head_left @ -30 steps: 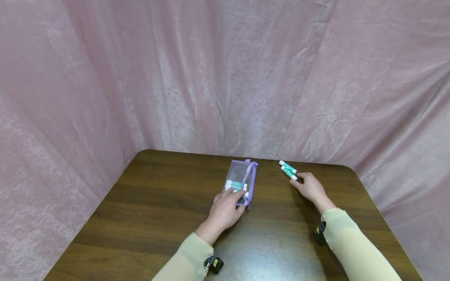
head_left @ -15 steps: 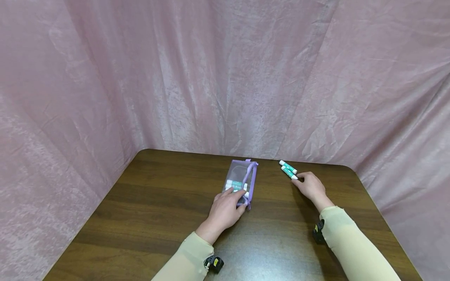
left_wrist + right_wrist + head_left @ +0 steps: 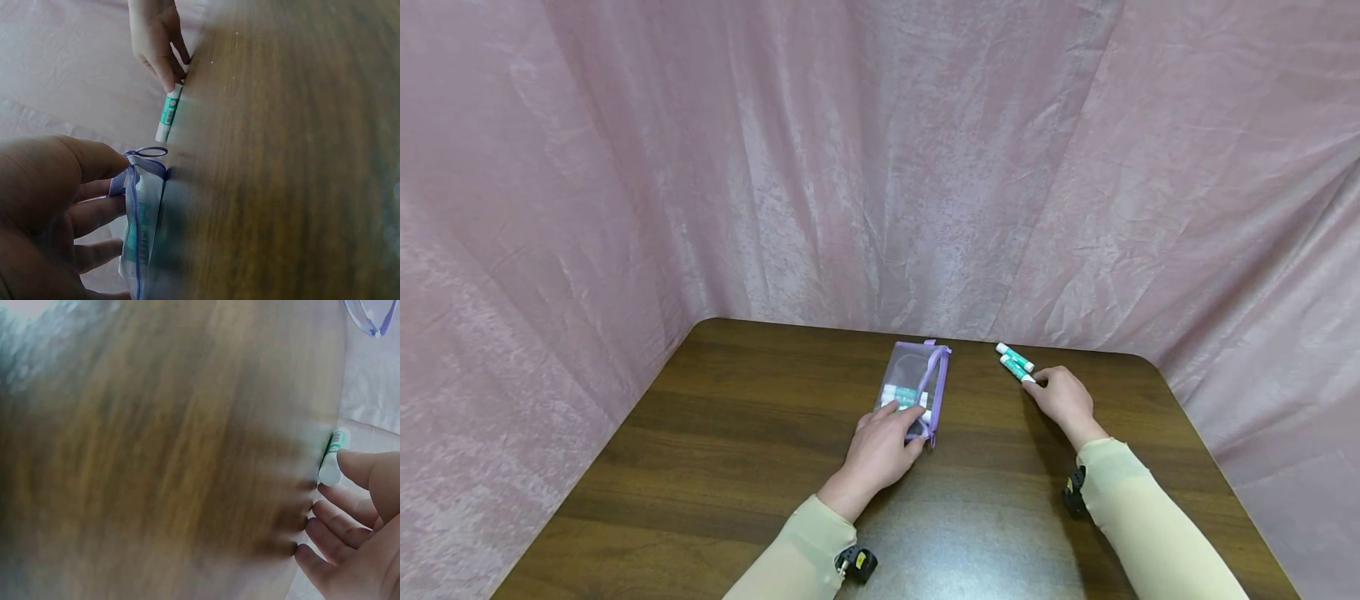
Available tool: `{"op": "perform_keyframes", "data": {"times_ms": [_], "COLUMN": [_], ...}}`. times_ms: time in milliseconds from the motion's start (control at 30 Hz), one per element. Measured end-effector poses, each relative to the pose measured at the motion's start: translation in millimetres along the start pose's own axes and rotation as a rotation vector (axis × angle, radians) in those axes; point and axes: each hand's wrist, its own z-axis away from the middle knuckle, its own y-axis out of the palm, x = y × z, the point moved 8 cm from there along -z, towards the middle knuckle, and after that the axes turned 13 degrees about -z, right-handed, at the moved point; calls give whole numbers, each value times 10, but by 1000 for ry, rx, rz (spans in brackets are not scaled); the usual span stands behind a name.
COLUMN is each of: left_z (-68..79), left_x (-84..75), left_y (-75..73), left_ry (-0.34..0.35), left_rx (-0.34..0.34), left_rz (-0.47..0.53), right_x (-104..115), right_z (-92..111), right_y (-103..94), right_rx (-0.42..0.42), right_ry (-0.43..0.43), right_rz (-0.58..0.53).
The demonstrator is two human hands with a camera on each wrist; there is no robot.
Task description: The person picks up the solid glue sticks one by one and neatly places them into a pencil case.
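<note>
A purple-edged mesh zip pouch [image 3: 904, 360] lies on the table with several white-and-teal glue sticks [image 3: 901, 393] inside. My left hand [image 3: 878, 452] rests on its near end, fingers spread over the mesh; in the left wrist view the thumb touches the corner by the zip. To the right, two more glue sticks lie side by side at a slant. My right hand [image 3: 1063, 397] pinches the white near end of the closer glue stick [image 3: 1015, 367] between thumb and index finger, its other fingertips at the tabletop. The farther glue stick [image 3: 1011, 352] lies just behind it, untouched.
The brown wooden table [image 3: 737, 450] has rounded far corners. Close behind its far edge hangs a pink velvet curtain [image 3: 865, 167], which also runs along both sides. Each sleeve carries a small black wrist camera [image 3: 857, 564].
My right hand has shifted slightly and its thumb and index finger have come together on the end of the closer glue stick. The left hand and the pouch have stayed put.
</note>
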Motion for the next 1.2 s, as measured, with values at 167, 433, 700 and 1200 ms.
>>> {"op": "perform_keyframes", "data": {"times_ms": [167,433,700,1200], "left_z": [1,3,5,1], "left_x": [1,0,3,7], "left_y": [-3,-7,7,9], "left_ry": [-3,1,0,-1], "left_rx": [-2,-2,-2,-2], "left_rz": [2,2,-1,0], "right_x": [248,64,185,213], "right_z": [174,52,152,174], "right_y": [-82,-26,-43,-37], "right_rx": [15,-19,-4,-23], "right_ry": [30,18,48,47], "right_rz": [4,2,1,4]}}
